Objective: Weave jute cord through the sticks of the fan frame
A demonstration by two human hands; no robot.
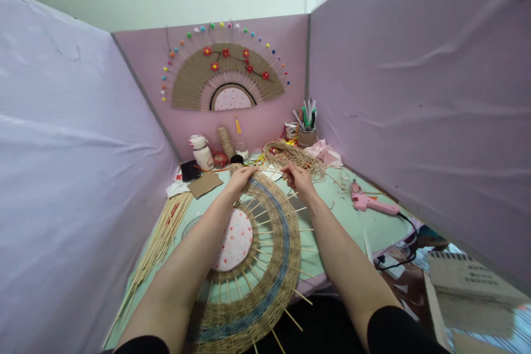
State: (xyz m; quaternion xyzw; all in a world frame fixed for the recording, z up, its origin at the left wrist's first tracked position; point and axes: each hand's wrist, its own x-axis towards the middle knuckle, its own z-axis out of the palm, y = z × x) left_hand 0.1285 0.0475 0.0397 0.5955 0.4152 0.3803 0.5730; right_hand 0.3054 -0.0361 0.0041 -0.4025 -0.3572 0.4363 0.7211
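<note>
A woven fan (292, 232) of tan cord with a blue band lies tilted in front of me, thin sticks poking out past its outer edge. At its centre is a white half-disc (237, 240) with pink dots. My left hand (243, 180) is closed on the fan's top end. To its right, my right hand (296, 178) pinches a thin cord that runs across to the left hand. The fan's lower left part is hidden behind my left forearm.
A pink glue gun (375, 204) with a black cable lies at the right. Coiled cord (290, 156), a white bottle (201, 152) and a twine spool (226, 141) stand behind. Loose sticks (155, 254) lie left. A finished fan (188, 80) hangs on the pink back panel.
</note>
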